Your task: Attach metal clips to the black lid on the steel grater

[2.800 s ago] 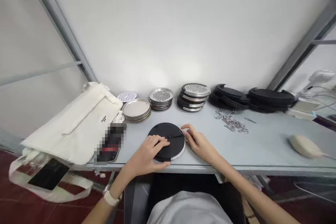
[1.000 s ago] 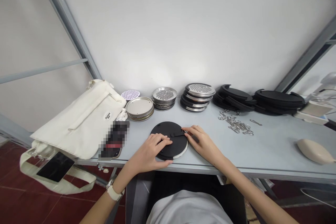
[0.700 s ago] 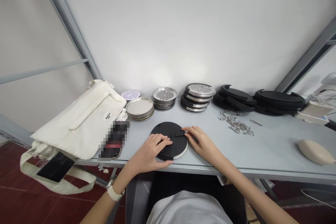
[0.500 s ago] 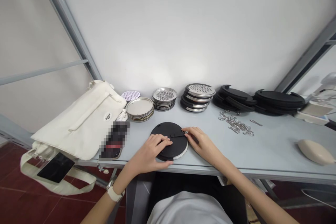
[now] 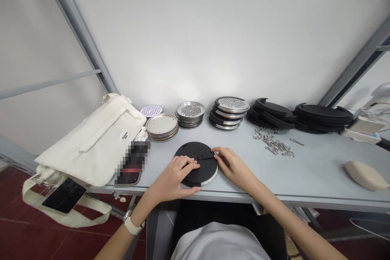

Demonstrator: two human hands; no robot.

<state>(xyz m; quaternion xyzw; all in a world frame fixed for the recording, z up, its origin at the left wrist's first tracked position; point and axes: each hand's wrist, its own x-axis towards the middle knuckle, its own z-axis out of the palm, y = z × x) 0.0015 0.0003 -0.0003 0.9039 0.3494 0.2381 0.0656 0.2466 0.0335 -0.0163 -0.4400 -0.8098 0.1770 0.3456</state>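
Note:
A round black disc [image 5: 190, 149] with a silvery rim showing at its lower right lies flat near the table's front edge. My left hand [image 5: 175, 176] rests over its left side, fingers on top and thumb along the near edge, holding it down. A short black strap [image 5: 206, 157] runs across the top to the right edge. There my right hand [image 5: 231, 163] pinches a small metal clip [image 5: 213, 152] at the strap's end. The fingertips partly hide the clip, so I cannot tell how it sits in the strap.
Along the wall stand plain metal discs [image 5: 162, 125], grater discs [image 5: 191, 110], black-rimmed graters [image 5: 232, 105] and black round covers [image 5: 323, 114]. Loose metal clips [image 5: 274, 144] lie right of my hands. A white bag [image 5: 91, 142] and a phone [image 5: 132, 164] are left; a beige object [image 5: 364, 174] is right.
Since the earliest frame the view has shifted slightly, and my right fingers have shifted a little at the clip. Over the last second both hands have stayed almost still on the disc.

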